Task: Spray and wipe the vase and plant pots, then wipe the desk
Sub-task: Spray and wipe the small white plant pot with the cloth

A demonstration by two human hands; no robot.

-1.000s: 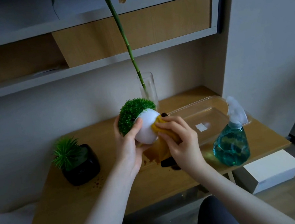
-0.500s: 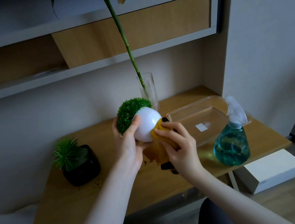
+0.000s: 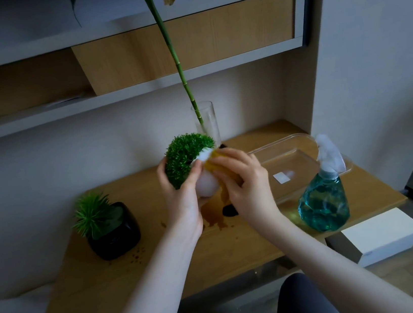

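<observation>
The left hand (image 3: 182, 199) holds a round white plant pot (image 3: 207, 186) topped with green moss, tilted, in the air above the middle of the counter (image 3: 213, 251); its grip is curled round the pot. The right hand (image 3: 247, 187) presses a yellow cloth (image 3: 217, 164) against the pot's side, fingers curled on it. A black plant pot (image 3: 115, 234) stands near the left edge, a glass vase (image 3: 206, 122) near the back edge, a teal spray bottle (image 3: 322, 198) towards the right front corner.
</observation>
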